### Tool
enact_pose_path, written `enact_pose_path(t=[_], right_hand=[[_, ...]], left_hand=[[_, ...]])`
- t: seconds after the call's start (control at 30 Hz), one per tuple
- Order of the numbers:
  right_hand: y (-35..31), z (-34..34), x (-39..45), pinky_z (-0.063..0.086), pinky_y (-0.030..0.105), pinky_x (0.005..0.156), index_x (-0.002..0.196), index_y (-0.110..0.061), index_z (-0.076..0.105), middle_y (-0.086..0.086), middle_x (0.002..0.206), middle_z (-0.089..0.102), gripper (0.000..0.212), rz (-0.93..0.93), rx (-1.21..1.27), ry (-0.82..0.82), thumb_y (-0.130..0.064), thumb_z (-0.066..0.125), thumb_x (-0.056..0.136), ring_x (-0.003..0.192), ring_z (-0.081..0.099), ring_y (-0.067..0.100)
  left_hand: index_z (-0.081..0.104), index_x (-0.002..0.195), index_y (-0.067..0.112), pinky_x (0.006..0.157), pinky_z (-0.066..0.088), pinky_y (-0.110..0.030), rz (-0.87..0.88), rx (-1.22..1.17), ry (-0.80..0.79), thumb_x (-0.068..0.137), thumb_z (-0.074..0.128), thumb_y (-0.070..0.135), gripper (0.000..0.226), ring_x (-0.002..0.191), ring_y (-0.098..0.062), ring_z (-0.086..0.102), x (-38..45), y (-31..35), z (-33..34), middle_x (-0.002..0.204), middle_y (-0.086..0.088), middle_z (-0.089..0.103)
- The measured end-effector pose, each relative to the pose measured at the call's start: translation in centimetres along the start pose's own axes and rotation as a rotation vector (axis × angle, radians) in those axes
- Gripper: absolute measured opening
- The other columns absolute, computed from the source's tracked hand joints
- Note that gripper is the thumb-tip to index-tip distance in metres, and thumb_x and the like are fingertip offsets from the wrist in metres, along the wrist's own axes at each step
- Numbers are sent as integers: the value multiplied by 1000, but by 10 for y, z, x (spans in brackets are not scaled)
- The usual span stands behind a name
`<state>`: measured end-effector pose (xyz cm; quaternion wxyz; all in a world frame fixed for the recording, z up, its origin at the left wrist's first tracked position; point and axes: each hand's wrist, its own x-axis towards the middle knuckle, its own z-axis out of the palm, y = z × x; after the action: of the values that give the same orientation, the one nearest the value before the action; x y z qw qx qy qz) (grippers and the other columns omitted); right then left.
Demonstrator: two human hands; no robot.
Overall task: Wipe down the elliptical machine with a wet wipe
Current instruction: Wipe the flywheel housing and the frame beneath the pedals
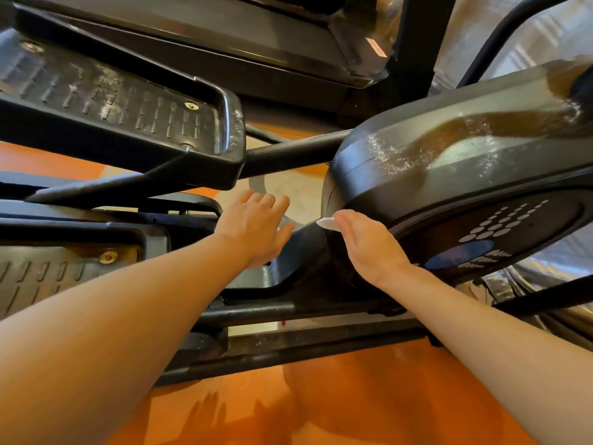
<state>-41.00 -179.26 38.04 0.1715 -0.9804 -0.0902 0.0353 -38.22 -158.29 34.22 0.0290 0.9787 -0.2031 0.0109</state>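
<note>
Two bare forearms reach in from the lower edge toward the elliptical machine (449, 162), no sleeves visible up to where the view cuts them off. The left hand (253, 226) and right hand (369, 248), nearest the machine's dark housing, show no rings, watch or gloves.

Beyond your left hand (253, 226), the black ribbed pedal (122, 101) carries whitish dust. By your right hand (369, 248), a white wipe (325, 223) meets the black flywheel housing (449, 162). Below your hands, the floor (353, 396) is orange.

right hand (369, 248) presses a white wipe (325, 223) against the elliptical's black housing (417, 162); left hand (256, 226) rests open.
</note>
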Motion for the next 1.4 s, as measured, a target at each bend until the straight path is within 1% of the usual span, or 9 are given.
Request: enact_pose_path(t=[0.13, 0.27, 0.37, 0.53, 0.7, 0.93, 1.2, 1.3, 1.4], right_hand=[[-5, -6, 0, 53, 40, 88, 121, -12, 59, 3, 110, 64, 31, -9, -11, 15, -26, 35, 107, 98, 62, 20], [-12, -18, 1, 49, 35, 94, 128, -13, 58, 2, 120, 63, 34, -3, -15, 25, -26, 35, 107, 108, 60, 19], [-15, -26, 1, 47, 32, 93, 127, -14, 58, 1, 118, 63, 34, 16, 0, 31, -27, 34, 107, 107, 59, 17], [-19, -34, -2, 51, 40, 90, 121, -14, 60, 1, 110, 63, 34, 40, -6, 23, -28, 32, 107, 100, 59, 19], [-15, -46, -1, 51, 44, 89, 121, -13, 60, 2, 110, 63, 34, 65, -30, 8, -28, 32, 107, 100, 60, 21], [-2, -71, 10, 50, 48, 84, 116, -17, 59, 1, 108, 62, 37, 100, -58, 7, -34, 28, 107, 95, 59, 24], [30, -88, 27, 46, 39, 82, 119, -14, 60, 3, 106, 62, 33, 4, -21, 27, -28, 33, 107, 94, 58, 23], [38, -104, 33, 45, 33, 84, 121, -15, 61, 2, 111, 63, 41, -54, -24, 3, -36, 31, 104, 99, 58, 21], [45, -115, 45, 41, 26, 88, 126, -14, 61, 2, 118, 64, 48, -99, -2, 105, -41, 30, 101, 105, 56, 17]], left_hand=[[24, 151, 18, 114, 30, -39, 55, 20, 9, 104, 21, 50, 57, 129, -24, 48, 0, -5, -18, 140, -5, 51], [26, 150, 20, 114, 30, -38, 57, 15, 42, 104, 21, 52, 57, 128, -22, 49, 5, -14, -37, 138, -2, 53], [29, 148, 20, 113, 31, -37, 67, -7, 71, 103, 21, 52, 55, 126, -21, 50, 6, -16, -48, 135, -1, 54], [29, 149, 20, 114, 31, -38, 49, -60, 37, 103, 20, 52, 57, 130, -21, 47, 2, -17, -52, 139, -2, 51], [27, 151, 20, 115, 29, -35, 39, -119, 1, 104, 22, 52, 57, 134, -22, 42, -2, -10, -56, 146, -4, 46], [30, 148, 19, 114, 29, -35, 42, -131, -1, 104, 24, 51, 55, 134, -24, 42, 14, 8, -67, 145, -5, 45], [27, 149, 20, 117, 27, -37, 21, -131, -54, 103, 24, 54, 57, 136, -25, 39, 36, 29, -65, 149, -5, 42], [24, 151, 20, 118, 25, -37, 4, -161, -58, 103, 24, 54, 59, 139, -25, 36, 50, 41, -67, 152, -5, 38], [26, 151, 18, 118, 26, -36, -5, -217, -31, 103, 24, 54, 60, 138, -24, 37, 63, 54, -62, 152, -5, 38]])
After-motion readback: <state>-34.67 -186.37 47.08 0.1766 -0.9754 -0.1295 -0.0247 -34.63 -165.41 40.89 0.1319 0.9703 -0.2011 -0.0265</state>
